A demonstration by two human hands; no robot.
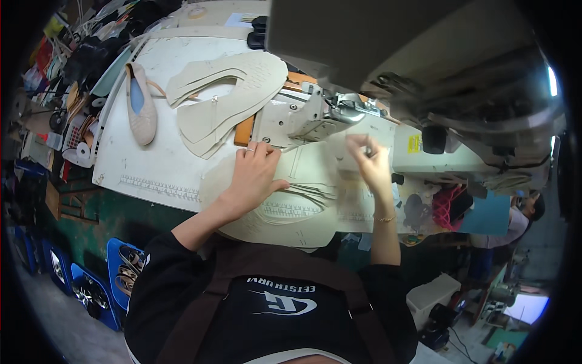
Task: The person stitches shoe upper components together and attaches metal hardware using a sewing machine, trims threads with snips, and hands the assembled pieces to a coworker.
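My left hand (254,173) lies on a near stack of cream, U-shaped shoe upper pieces (312,227), its fingers stretched out and its thumb apart. The stack overhangs the table's front edge, its layers fanned out. My right hand (371,161) is raised to the right of the stack, close to the sewing machine (306,124). Its fingers are curled into a pinch and slightly blurred; whatever they may hold is too small to make out. A second stack of cream upper pieces (264,76) rests behind my left hand, beside the machine bed.
A beige slip-on shoe (142,115) lies on the white table (115,161) at left. The dark machine head (400,54) overhangs the far right. Pink cords (448,206) lie at right, with a person (515,227) beyond. Blue bins (94,291) stand on the floor at left.
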